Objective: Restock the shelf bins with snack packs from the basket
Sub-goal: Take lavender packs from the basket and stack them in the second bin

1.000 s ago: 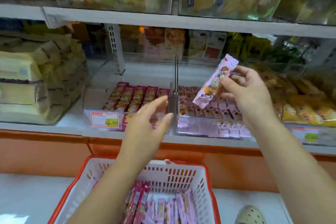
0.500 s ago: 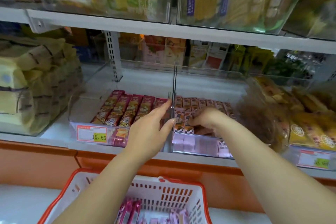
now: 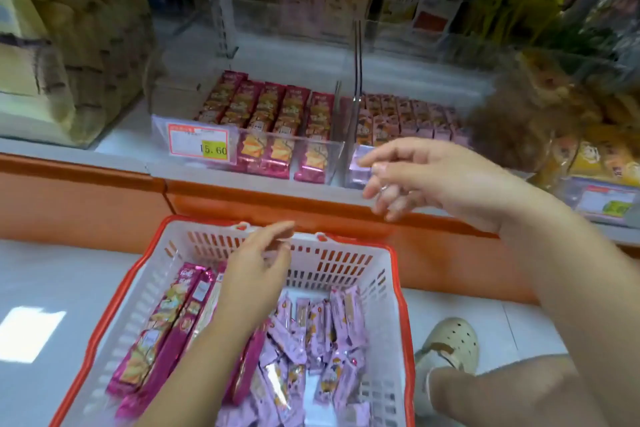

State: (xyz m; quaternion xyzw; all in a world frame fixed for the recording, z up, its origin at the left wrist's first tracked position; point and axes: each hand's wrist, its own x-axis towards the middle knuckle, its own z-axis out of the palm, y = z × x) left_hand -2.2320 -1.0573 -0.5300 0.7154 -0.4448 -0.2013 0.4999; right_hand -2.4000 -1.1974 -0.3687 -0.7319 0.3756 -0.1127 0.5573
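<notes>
head view: both hands empty between bins and basket

left hand [image 3: 256, 270] hovers over the red-rimmed basket [image 3: 346, 263], fingers loosely extended, holding nothing. right hand [image 3: 426, 177] hangs before the shelf edge, fingers slack and apart, also empty. lilac snack packs [image 3: 311, 340] lie heaped in the basket beside long magenta packs [image 3: 166, 329]. more of both kinds sit in the clear shelf bins [image 3: 332, 163].

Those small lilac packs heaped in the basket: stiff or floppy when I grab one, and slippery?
Probably light and slightly floppy: the lilac packs are thin wrappers lying at all angles in the basket. Likely slippery, since the film looks glossy. Loosely heaped, so neighbours may shift.
</notes>
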